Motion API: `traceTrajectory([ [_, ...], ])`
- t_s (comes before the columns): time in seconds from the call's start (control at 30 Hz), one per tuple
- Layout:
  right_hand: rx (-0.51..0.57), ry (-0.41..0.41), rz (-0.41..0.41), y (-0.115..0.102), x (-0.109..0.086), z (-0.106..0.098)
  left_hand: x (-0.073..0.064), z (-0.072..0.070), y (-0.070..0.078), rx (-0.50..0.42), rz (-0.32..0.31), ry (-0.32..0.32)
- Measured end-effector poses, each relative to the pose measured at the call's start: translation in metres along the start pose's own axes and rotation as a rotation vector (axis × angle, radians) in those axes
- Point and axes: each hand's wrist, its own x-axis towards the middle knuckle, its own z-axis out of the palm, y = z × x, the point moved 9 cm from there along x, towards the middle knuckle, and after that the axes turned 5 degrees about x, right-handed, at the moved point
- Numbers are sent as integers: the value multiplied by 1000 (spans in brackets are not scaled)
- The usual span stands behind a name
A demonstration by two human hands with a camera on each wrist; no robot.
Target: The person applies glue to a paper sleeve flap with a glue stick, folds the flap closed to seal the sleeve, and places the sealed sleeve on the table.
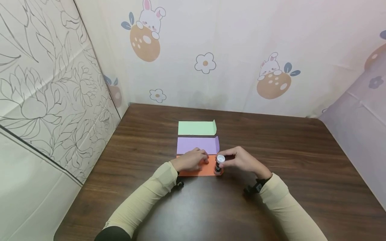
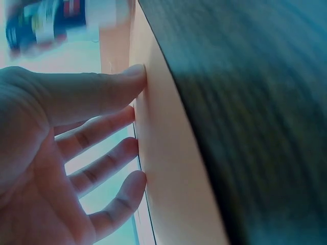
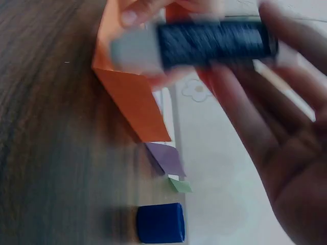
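Note:
An orange paper envelope [image 1: 208, 170] lies nearest the person, its flap [image 3: 134, 104] standing out at the right end. Spread fingers of my left hand [image 1: 192, 160] rest on its left and middle part, thumb and fingertips against the paper in the left wrist view. My right hand [image 1: 242, 161] grips a glue stick [image 1: 217, 166] between thumb and fingers, white base up and uncapped end down over the flap end. In the right wrist view the glue stick is blurred and its pale tip overlaps the envelope. A blue cap [image 3: 160, 223] sits on the table.
Beyond the orange envelope lie a purple envelope [image 1: 193, 144] and a green envelope [image 1: 195, 128], both with flaps raised at the right. All are on a dark wooden table [image 1: 289, 144]. Patterned cloth [image 1: 235, 40] hangs behind it and along the sides.

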Motion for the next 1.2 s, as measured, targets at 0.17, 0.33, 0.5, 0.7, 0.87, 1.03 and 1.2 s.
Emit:
traceTrajectory([
  [0.17,-21,198,30,6,10,-11,0,-2,0,-5,3,2],
  [0.33,-26,246,16,7,13,-11,1,1,1,-17,-3,-18],
  [0.5,-12,184,18,7,9,-6,1,2,1,-11,-4,-13],
  [0.7,-3,47,11,5,-1,3,0,1,0,-6,1,-7],
  [0.87,12,35,35,5,-5,2,-1,-1,0,-6,-3,-12],
  [1.03,30,199,81,9,-6,-14,0,0,0,-2,-1,-13],
  [1.2,25,303,95,9,-8,-26,0,1,1,-9,2,-12],
])
